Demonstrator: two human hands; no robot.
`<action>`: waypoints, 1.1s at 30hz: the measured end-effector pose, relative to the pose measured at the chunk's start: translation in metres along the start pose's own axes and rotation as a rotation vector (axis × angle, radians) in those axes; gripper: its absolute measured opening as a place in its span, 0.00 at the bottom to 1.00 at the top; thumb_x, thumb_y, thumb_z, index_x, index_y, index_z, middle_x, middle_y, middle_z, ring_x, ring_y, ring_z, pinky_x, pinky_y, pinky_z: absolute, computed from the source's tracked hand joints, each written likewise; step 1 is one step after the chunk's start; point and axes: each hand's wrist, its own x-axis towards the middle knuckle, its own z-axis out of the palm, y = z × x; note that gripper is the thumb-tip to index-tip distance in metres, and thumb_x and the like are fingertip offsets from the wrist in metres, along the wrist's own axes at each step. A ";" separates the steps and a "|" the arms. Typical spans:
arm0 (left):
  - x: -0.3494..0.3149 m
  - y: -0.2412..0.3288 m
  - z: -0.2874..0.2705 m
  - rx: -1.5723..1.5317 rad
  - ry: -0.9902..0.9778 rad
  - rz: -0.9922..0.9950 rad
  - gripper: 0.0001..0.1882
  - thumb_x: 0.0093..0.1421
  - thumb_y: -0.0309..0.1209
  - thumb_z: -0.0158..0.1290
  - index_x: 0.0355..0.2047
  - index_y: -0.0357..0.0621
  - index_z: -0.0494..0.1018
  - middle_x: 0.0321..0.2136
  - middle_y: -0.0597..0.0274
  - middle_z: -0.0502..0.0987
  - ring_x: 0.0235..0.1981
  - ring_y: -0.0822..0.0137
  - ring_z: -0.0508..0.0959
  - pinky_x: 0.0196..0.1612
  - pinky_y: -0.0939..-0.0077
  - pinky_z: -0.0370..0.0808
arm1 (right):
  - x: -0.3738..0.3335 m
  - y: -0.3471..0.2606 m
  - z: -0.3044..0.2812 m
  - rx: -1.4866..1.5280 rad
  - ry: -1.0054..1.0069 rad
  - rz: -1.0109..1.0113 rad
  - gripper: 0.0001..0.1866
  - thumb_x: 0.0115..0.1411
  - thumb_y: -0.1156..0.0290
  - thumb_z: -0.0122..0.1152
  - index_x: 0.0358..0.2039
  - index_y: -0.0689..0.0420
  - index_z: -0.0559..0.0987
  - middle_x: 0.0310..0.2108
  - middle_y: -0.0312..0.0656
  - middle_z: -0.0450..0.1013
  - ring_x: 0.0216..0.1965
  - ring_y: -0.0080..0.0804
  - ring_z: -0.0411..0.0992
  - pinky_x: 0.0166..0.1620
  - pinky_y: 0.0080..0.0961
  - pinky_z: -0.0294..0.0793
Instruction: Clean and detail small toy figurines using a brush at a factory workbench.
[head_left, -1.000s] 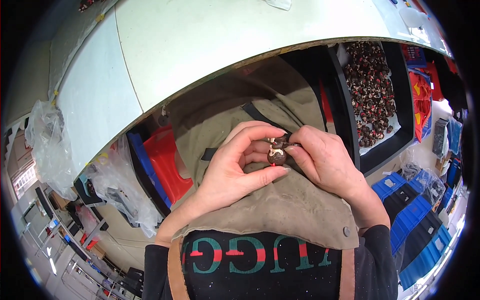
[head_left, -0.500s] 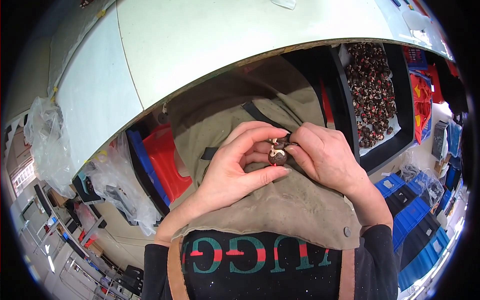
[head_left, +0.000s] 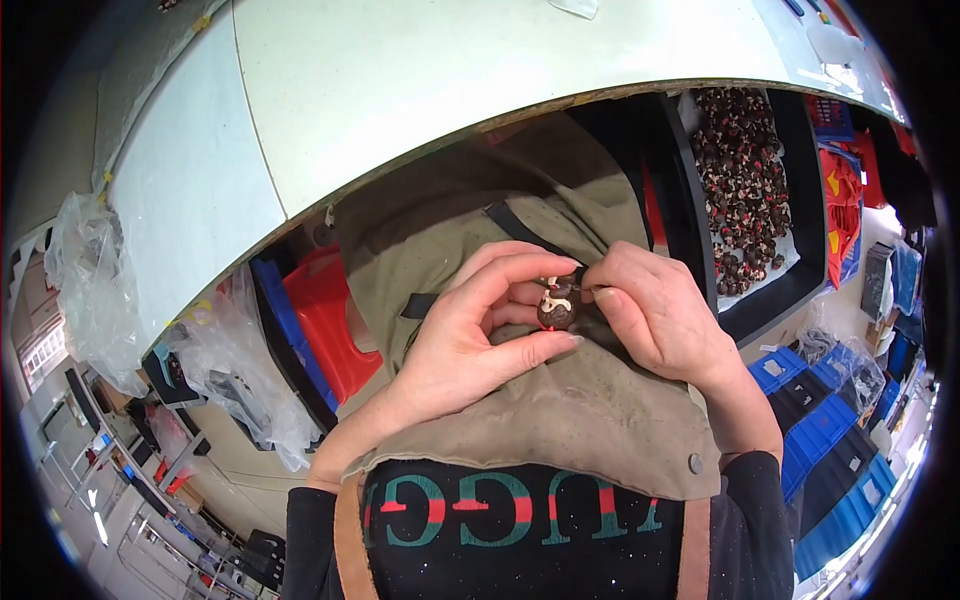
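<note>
Head view: both hands hold their pinch over the lap, nothing has shifted.
The left hand [head_left: 470,340] keeps a narrow grip on the small dark ornament [head_left: 556,312] above the olive apron [head_left: 560,440]; the right hand [head_left: 655,320] pinches its top, so the fiddly work continues.

Black sleeves [head_left: 310,530] — olive apron [head_left: 560,440] (brown straps).

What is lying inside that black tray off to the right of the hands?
The black tray holds a heap of small dark brown pieces with white and red bits, on a white lining. They resemble the piece between the hands. The pile covers whatever lies underneath.
</note>
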 end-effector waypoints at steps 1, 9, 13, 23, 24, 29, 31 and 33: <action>0.000 0.000 0.000 -0.002 0.003 -0.001 0.25 0.52 0.17 0.59 0.51 0.40 0.68 0.50 0.62 0.62 0.45 0.71 0.74 0.50 0.77 0.75 | -0.001 0.000 0.000 0.016 0.001 0.024 0.04 0.58 0.73 0.51 0.31 0.60 0.73 0.25 0.45 0.69 0.26 0.44 0.69 0.30 0.32 0.69; -0.002 0.001 -0.001 -0.080 0.037 -0.061 0.28 0.51 0.16 0.59 0.53 0.40 0.65 0.47 0.62 0.63 0.45 0.71 0.74 0.49 0.77 0.75 | -0.007 -0.011 0.010 0.176 0.097 0.172 0.11 0.59 0.78 0.50 0.43 0.60 0.72 0.34 0.43 0.72 0.33 0.32 0.70 0.38 0.25 0.70; -0.002 0.003 -0.001 -0.115 0.039 -0.128 0.29 0.51 0.17 0.59 0.53 0.41 0.63 0.46 0.62 0.63 0.45 0.71 0.74 0.49 0.77 0.75 | -0.008 -0.011 0.017 0.225 0.105 0.159 0.14 0.59 0.79 0.52 0.47 0.60 0.71 0.36 0.42 0.72 0.34 0.30 0.70 0.40 0.24 0.70; -0.003 -0.001 -0.001 -0.075 0.022 -0.054 0.28 0.51 0.17 0.59 0.53 0.40 0.64 0.46 0.62 0.63 0.45 0.70 0.74 0.49 0.76 0.75 | -0.009 -0.007 0.018 0.182 0.124 0.080 0.16 0.57 0.81 0.54 0.47 0.59 0.72 0.35 0.43 0.73 0.31 0.33 0.70 0.35 0.25 0.70; -0.003 0.000 -0.001 -0.070 0.024 -0.057 0.28 0.51 0.17 0.59 0.53 0.40 0.64 0.46 0.62 0.63 0.45 0.70 0.74 0.50 0.76 0.75 | -0.009 -0.007 0.018 0.182 0.125 0.080 0.16 0.57 0.81 0.54 0.47 0.59 0.72 0.35 0.43 0.73 0.31 0.33 0.70 0.35 0.25 0.70; -0.003 0.001 0.000 -0.077 0.032 -0.060 0.28 0.52 0.17 0.59 0.53 0.40 0.64 0.46 0.62 0.63 0.46 0.70 0.74 0.50 0.76 0.75 | -0.008 -0.008 0.018 0.092 0.143 0.082 0.17 0.54 0.82 0.58 0.45 0.58 0.74 0.30 0.40 0.72 0.27 0.32 0.68 0.30 0.25 0.67; -0.003 0.002 0.000 -0.102 0.034 -0.088 0.28 0.52 0.17 0.59 0.53 0.40 0.64 0.46 0.62 0.63 0.46 0.70 0.74 0.51 0.75 0.75 | -0.007 -0.008 0.020 0.088 0.156 0.071 0.16 0.53 0.82 0.58 0.44 0.58 0.74 0.29 0.40 0.72 0.27 0.32 0.68 0.30 0.25 0.67; -0.003 0.004 0.000 -0.121 0.033 -0.114 0.28 0.52 0.17 0.59 0.53 0.40 0.64 0.46 0.62 0.63 0.46 0.70 0.74 0.51 0.75 0.75 | -0.006 -0.008 0.020 0.083 0.169 0.060 0.16 0.53 0.83 0.58 0.44 0.58 0.75 0.29 0.40 0.71 0.27 0.32 0.68 0.30 0.25 0.67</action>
